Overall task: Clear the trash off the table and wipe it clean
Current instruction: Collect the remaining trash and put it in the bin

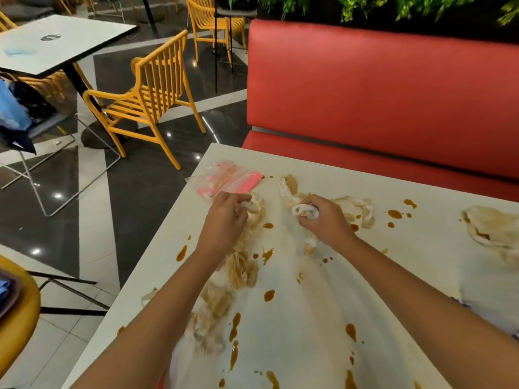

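Note:
The white table [309, 318] is spattered with brown sauce [269, 295] and strewn with stained, crumpled tissues. My left hand [224, 220] grips a wad of soiled tissue [254, 204] near the far left of the table. My right hand [323, 220] holds another crumpled tissue [304, 211] close beside it. More stained tissue [241, 269] trails under my left forearm. A further tissue [289, 186] lies just beyond my right hand. A clear plastic wrapper with pink print [227, 178] lies at the far left corner.
A large stained tissue [494, 228] sits at the right edge. A red bench seat [379, 88] runs behind the table. Yellow chairs [151, 94] and another white table [61, 40] stand on the dark floor to the left.

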